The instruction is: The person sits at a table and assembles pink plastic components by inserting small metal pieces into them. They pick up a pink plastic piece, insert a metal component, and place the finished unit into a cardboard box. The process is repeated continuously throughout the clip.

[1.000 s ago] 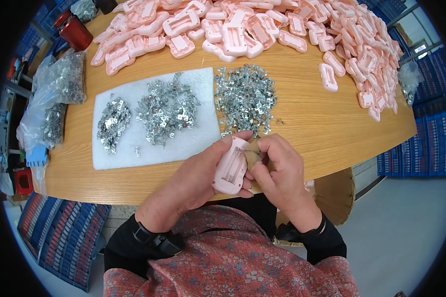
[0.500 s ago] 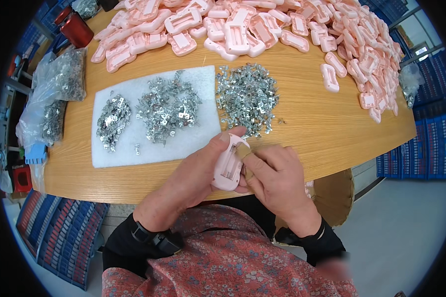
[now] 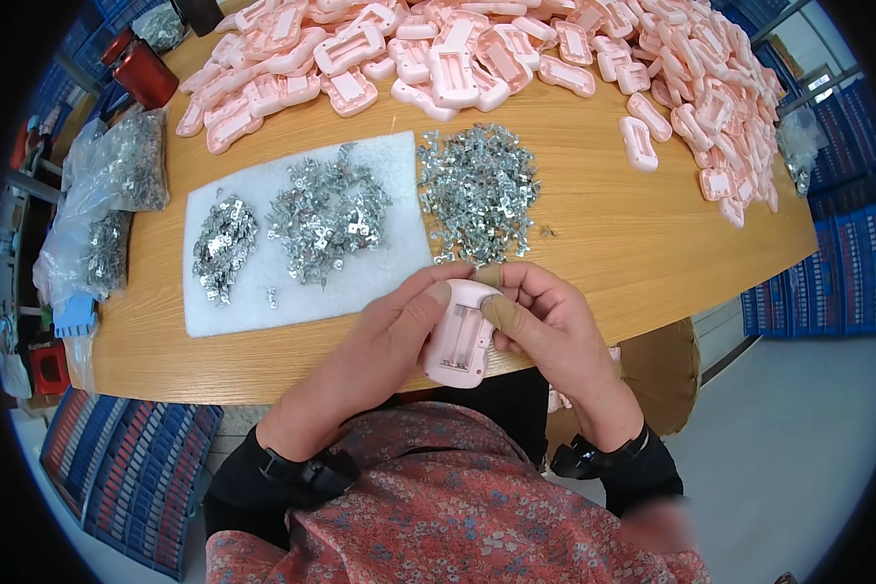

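Note:
Both hands hold one pale pink plastic housing [image 3: 445,362] with a long battery compartment, tilted over the table's near edge. Small metal contacts show at the compartment's ends. My left hand [image 3: 391,329] grips its left side, the thumb along the rim. On the other side my right hand [image 3: 545,316] holds it, its thumb, wrapped in tan tape, pressing at the compartment's upper right. Whether a small part sits under that thumb is hidden. Beyond the hands lies a heap of small metal contact clips [image 3: 482,185]. Two more clip piles [image 3: 329,209] rest on a white foam sheet [image 3: 307,316].
A large heap of pink housings [image 3: 455,78] covers the table's far side and far right. Plastic bags of metal clips [image 3: 112,243] and a red canister [image 3: 144,73] stand at the left. Below the right edge is a cardboard bin [image 3: 657,380]; blue racks [image 3: 131,477] stand around.
The housing has come slightly nearer to me and turned more upright. My right hand has shifted up around its top right, its fingers now curled behind the upper edge.

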`<act>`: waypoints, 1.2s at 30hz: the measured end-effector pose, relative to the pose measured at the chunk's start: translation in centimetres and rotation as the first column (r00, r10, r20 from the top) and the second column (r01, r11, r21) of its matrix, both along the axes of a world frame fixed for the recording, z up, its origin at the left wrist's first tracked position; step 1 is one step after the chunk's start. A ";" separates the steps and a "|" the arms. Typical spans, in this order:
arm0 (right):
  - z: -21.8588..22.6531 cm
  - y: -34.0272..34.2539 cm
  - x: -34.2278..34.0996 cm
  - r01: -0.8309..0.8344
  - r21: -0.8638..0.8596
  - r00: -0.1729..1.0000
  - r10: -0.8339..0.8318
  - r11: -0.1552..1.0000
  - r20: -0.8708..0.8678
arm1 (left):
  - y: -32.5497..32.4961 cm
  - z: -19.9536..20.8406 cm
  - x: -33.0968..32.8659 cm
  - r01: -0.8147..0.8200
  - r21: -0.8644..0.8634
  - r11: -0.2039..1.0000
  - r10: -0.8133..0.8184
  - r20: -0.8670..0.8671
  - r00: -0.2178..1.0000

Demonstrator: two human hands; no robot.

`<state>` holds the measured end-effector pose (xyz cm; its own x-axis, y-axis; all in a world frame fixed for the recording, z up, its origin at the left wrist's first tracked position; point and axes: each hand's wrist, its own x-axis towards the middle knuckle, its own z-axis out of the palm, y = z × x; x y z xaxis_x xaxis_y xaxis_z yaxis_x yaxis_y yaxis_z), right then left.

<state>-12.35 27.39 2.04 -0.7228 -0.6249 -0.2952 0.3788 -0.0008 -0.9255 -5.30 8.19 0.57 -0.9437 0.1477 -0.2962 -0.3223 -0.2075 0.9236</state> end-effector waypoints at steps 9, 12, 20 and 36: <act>0.1 -0.5 0.6 -0.029 0.088 0.999 0.032 0.996 -0.029 | -1.0 2.8 0.0 0.088 -0.466 0.880 -0.168 -0.134 0.977; 0.3 -0.8 0.7 -0.029 0.112 0.999 0.034 0.993 -0.042 | -1.1 2.6 0.0 -0.010 -0.650 0.760 -0.237 -0.291 0.927; 0.3 -1.9 1.3 0.101 0.045 0.944 -0.081 0.994 -0.319 | -2.8 0.6 0.4 -0.139 0.524 0.840 0.050 0.179 0.982; 0.6 -4.7 1.3 0.119 0.076 0.810 -0.053 0.990 -0.584 | -3.8 -0.4 1.3 -0.186 0.793 0.580 -0.047 0.261 0.964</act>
